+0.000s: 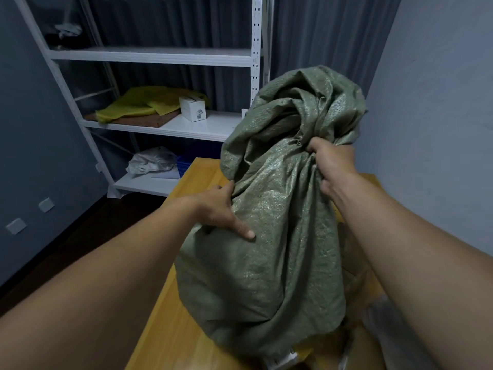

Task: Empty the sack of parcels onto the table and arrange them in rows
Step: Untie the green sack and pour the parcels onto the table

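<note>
Green woven sack [269, 263] stands on end on the yellow wooden table [170, 335]. Its long axis is nearly upright and tips slightly away. The fat end is down near the person, and the crumpled end points up toward the white metal shelving [160, 56].

The right hand [330, 166] is clenched tight round a bunch of fabric high on the right side. The left hand [221, 209] grips a fold on the left flank, with its thumb pressed flat on the weave.

Brownish parcels [357, 265], blurred, crowd in just beside the sack on the right, and a white label peeks from under its base. Behind, the shelf holds yellow bags [133, 108] and a small white box [192, 108], and a grey curtain [320, 36] hangs beyond.
</note>
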`<state>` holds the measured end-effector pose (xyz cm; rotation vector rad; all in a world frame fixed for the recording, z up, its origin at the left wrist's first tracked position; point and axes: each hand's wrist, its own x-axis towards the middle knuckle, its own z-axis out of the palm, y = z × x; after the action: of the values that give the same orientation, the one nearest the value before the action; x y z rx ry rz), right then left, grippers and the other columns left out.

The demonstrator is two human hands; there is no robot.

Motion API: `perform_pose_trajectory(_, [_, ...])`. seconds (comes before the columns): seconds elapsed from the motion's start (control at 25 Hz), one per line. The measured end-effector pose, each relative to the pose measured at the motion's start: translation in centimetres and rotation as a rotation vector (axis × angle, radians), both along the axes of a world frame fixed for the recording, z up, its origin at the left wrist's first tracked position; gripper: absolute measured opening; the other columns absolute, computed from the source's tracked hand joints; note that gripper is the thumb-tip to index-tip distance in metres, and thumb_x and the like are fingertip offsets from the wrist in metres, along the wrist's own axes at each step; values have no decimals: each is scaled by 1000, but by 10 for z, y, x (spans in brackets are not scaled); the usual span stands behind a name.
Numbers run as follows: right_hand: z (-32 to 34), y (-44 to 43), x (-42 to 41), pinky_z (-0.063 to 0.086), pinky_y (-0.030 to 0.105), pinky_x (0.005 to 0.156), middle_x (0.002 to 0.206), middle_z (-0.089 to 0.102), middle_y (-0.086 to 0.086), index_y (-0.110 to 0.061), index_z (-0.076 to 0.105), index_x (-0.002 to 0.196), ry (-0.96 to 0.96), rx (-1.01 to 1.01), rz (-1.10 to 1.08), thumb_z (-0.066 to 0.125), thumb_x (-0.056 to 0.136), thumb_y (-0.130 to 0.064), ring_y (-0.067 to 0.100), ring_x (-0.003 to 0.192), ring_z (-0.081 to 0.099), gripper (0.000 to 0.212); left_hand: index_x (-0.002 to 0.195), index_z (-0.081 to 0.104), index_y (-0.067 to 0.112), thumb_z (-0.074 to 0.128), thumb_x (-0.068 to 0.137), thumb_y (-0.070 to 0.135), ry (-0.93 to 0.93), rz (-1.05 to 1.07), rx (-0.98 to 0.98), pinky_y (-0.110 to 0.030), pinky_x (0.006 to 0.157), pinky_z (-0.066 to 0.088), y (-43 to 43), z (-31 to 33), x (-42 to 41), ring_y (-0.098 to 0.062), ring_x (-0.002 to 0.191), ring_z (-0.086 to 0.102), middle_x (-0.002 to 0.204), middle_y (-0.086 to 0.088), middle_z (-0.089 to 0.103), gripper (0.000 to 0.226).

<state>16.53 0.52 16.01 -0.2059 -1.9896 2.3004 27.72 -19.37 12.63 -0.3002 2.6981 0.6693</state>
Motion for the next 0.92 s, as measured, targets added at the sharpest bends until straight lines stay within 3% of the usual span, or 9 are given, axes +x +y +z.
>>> perform_pose_trajectory(0.12, [-9, 19, -8, 62, 55, 76, 91, 72, 9, -1, 66, 99, -35, 66, -3, 69, 49, -17, 29, 86, 72, 52, 159, -6, 26, 89, 49, 66, -32, 47, -168, -52, 121, 23, -6, -30, 2, -35, 151, 15, 165, -6, 11, 150])
perform_pose_trajectory(0.2, [-18, 31, -13, 59, 62, 74, 90, 69, 12, 2, 63, 102, -47, 115, -14, 69, 40, -23, 35, 91, 72, 67, 159, -2, 23, 91, 55, 57, -47, 70, -141, -49, 117, 32, -6, -47, -1, -34, 146, 27, 161, -8, 21, 144])
perform_pose_trajectory(0.24, [-24, 37, -17, 59, 63, 74, 93, 69, 13, 1, 63, 103, -56, 138, -16, 69, 35, -26, 37, 91, 71, 74, 156, 14, 20, 90, 62, 50, -43, 68, -120, -44, 111, 40, -4, -55, -5, -32, 139, 40, 155, -8, 34, 125])
perform_pose_trajectory(0.32, [-30, 48, -16, 60, 61, 78, 100, 71, 15, 0, 62, 106, -76, 175, 0, 69, 34, -26, 37, 90, 71, 77, 117, 55, 24, 78, 82, 39, 30, 40, -137, -34, 87, 48, 6, -70, -14, -23, 108, 58, 130, -5, 61, 45])
perform_pose_trajectory(0.36, [-30, 51, -13, 60, 60, 78, 101, 72, 16, -1, 64, 104, -78, 189, 16, 70, 39, -22, 36, 90, 71, 69, 96, 58, 27, 68, 90, 34, 102, 47, -161, -32, 79, 47, 11, -73, -16, -21, 95, 60, 116, -5, 67, 14])
perform_pose_trajectory(0.4, [-31, 56, -11, 60, 59, 78, 99, 73, 16, -1, 66, 101, -82, 217, 26, 70, 47, -17, 35, 89, 72, 56, 89, 60, 27, 60, 94, 29, 175, 65, -155, -32, 76, 49, 15, -76, -19, -21, 90, 61, 108, -5, 70, 5])
perform_pose_trajectory(0.64, [-30, 71, -10, 58, 43, 90, 94, 72, 5, -9, 69, 89, 14, 512, 49, 72, 75, -17, 27, 92, 68, 16, 97, 71, 19, 46, 86, 11, 667, 304, 318, -45, 84, 55, 45, -28, -51, -31, 93, 64, 95, -6, 73, 29])
perform_pose_trajectory(0.8, [-13, 74, -19, 56, 45, 93, 105, 71, 4, -13, 69, 110, 63, 591, 13, 70, 68, -29, 29, 99, 66, 44, 93, 71, 16, 46, 87, 6, 721, 274, 409, -44, 84, 56, 60, -4, -66, -29, 92, 65, 90, -4, 72, 28])
perform_pose_trajectory(0.92, [-12, 80, -24, 57, 46, 91, 103, 72, 5, -13, 69, 109, 57, 629, -13, 68, 63, -31, 29, 97, 68, 49, 88, 70, 15, 51, 91, 8, 632, 249, 315, -36, 75, 52, 53, -17, -64, -29, 89, 64, 85, -6, 70, 20])
